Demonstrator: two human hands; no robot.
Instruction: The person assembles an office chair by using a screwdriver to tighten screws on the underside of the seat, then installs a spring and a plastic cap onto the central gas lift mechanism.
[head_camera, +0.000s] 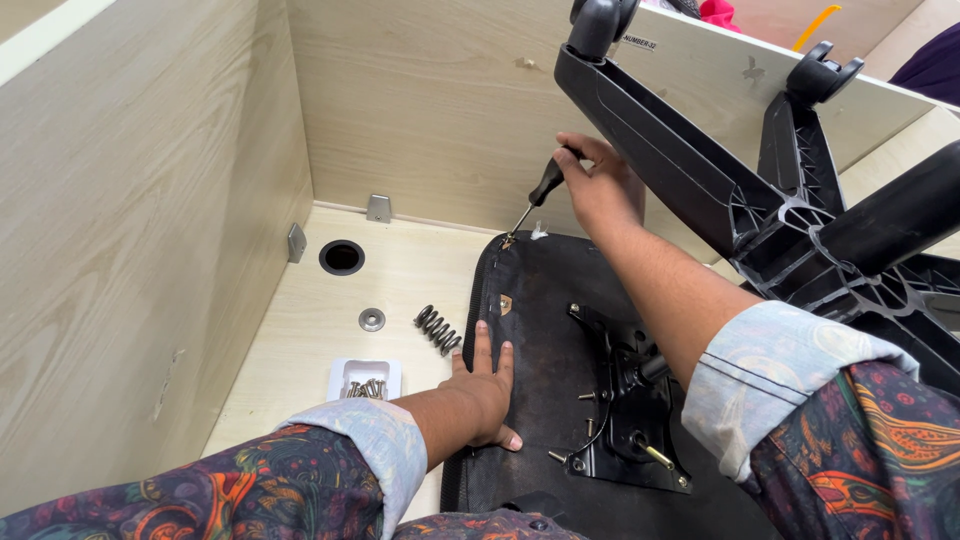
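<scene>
Right hand (598, 183), upper centre, grips screwdriver (537, 196) on a screw at seat underside (545, 330) edge; left hand (487, 392) presses flat, lower centre; angled tip may slip out

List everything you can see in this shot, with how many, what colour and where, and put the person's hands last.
seat underside: one, black, flat on the desk, centre
metal mechanism plate: one, black, bolted on the seat
wheeled chair base: one, black, sticking up at the right
screwdriver: one, black handle, tip at the seat's far edge
spring: one, dark metal, on the desk left of the seat
washer: one, silver, left of the spring
small tray of screws: one, white, near left
cable hole: one, dark, far left of the desk
metal brackets: two, silver, at the foot of the walls
left hand: flat on the seat
right hand: gripping the screwdriver
</scene>
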